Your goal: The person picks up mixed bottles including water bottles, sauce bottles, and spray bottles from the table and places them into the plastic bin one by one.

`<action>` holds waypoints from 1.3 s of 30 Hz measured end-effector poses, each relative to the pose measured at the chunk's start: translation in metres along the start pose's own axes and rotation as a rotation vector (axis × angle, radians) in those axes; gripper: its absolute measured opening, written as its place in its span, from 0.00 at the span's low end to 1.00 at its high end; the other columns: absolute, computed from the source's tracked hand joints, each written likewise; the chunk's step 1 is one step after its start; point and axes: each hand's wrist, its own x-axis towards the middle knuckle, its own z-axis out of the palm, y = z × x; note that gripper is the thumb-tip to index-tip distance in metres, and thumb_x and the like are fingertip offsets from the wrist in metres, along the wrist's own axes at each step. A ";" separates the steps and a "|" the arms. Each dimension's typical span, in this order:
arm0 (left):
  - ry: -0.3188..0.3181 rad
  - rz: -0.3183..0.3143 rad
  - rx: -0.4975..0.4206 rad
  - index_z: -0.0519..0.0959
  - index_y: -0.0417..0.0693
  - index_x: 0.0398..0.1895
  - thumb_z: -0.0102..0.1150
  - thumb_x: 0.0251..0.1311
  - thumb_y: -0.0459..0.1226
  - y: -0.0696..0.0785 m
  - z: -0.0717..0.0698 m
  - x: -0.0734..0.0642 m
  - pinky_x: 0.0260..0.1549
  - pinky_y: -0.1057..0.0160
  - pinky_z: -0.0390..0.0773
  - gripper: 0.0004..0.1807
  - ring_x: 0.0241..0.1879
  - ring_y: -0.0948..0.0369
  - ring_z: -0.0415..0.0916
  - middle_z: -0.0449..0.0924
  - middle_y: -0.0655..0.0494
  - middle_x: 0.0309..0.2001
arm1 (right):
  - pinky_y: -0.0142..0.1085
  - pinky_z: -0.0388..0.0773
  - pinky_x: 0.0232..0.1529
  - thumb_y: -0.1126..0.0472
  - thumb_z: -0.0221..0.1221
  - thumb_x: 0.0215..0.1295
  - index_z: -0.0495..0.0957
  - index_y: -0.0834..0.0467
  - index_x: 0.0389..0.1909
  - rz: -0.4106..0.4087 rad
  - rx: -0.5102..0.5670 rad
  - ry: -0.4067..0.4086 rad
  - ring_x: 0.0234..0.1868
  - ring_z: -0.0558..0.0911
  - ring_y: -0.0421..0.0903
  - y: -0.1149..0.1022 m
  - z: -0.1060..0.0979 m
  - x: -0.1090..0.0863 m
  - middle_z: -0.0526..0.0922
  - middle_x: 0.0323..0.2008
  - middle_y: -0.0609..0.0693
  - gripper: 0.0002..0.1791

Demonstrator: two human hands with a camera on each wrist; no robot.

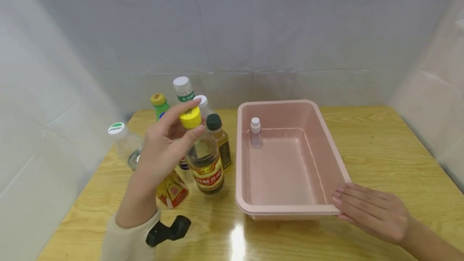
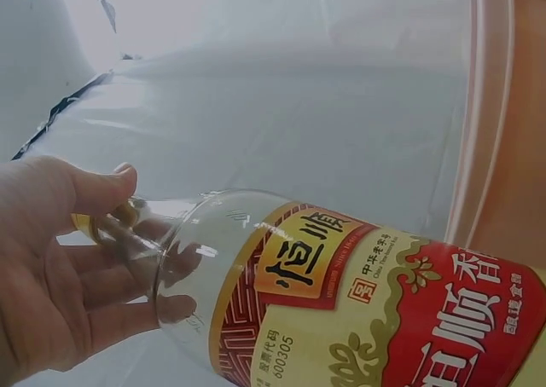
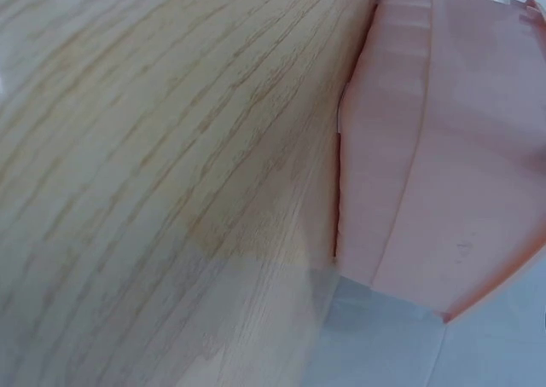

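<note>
At the neck of the glass bottle with the red-and-yellow label (image 1: 208, 172), the grip is made by the left hand (image 1: 163, 144): thumb and fingers are curled round the glass and the yellow cap (image 1: 190, 118), clamped on both sides. The bottle is held with a slight tilt over the left half of the worktop (image 1: 380, 144), between the crowded bottles and the basin; whether its base is touching the wood cannot be told. Because it is grasped only at the top, the body could be swung like a pendulum if the wrist is turned quickly, and smooth glass could be let slip.

Just beside it, towards the far edge, the dark-capped bottle (image 1: 219, 140) could be struck and toppled by a sideways sweep. Towards the left edge, the green-and-white-capped bottle (image 1: 123, 136) could be nudged by the forearm.

Along the basin's near right corner, the pink basin (image 1: 286, 208) is touched by the right hand (image 1: 377, 212), fingers laid straight, not wrapped; if the rim is knocked, sliding might be poorly resisted. Inside, near the left wall, the small white-capped bottle (image 1: 255, 132) is stood upright and could be tipped by such a jolt.
</note>
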 end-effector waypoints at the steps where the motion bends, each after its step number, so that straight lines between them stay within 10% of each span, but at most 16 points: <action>1: -0.001 -0.005 0.014 0.71 0.36 0.59 0.61 0.52 0.20 0.002 0.000 0.001 0.37 0.69 0.83 0.28 0.37 0.65 0.80 0.81 0.41 0.39 | 0.35 0.81 0.48 0.63 0.60 0.64 0.84 0.69 0.38 -0.002 0.000 0.000 0.43 0.85 0.49 0.000 0.000 0.000 0.86 0.36 0.59 0.11; 31: 0.087 0.036 0.009 0.74 0.38 0.58 0.64 0.51 0.22 0.050 -0.007 0.039 0.41 0.62 0.83 0.27 0.40 0.56 0.82 0.83 0.44 0.41 | 0.35 0.79 0.51 0.62 0.58 0.66 0.83 0.68 0.40 0.019 -0.021 -0.048 0.46 0.84 0.48 -0.003 -0.005 -0.005 0.86 0.39 0.58 0.12; 35: 0.070 0.087 -0.035 0.76 0.45 0.57 0.67 0.50 0.25 0.034 -0.011 0.048 0.40 0.57 0.83 0.28 0.41 0.51 0.82 0.82 0.46 0.43 | 0.35 0.80 0.50 0.62 0.59 0.65 0.83 0.68 0.40 0.008 -0.019 -0.038 0.45 0.85 0.48 -0.001 -0.004 -0.005 0.86 0.38 0.58 0.12; 39: 0.071 0.079 -0.165 0.75 0.48 0.58 0.72 0.41 0.24 -0.016 -0.017 0.060 0.38 0.52 0.83 0.35 0.43 0.45 0.82 0.80 0.44 0.49 | 0.35 0.79 0.51 0.62 0.58 0.66 0.83 0.68 0.41 0.009 -0.023 -0.049 0.46 0.84 0.47 -0.001 -0.004 -0.003 0.86 0.39 0.58 0.13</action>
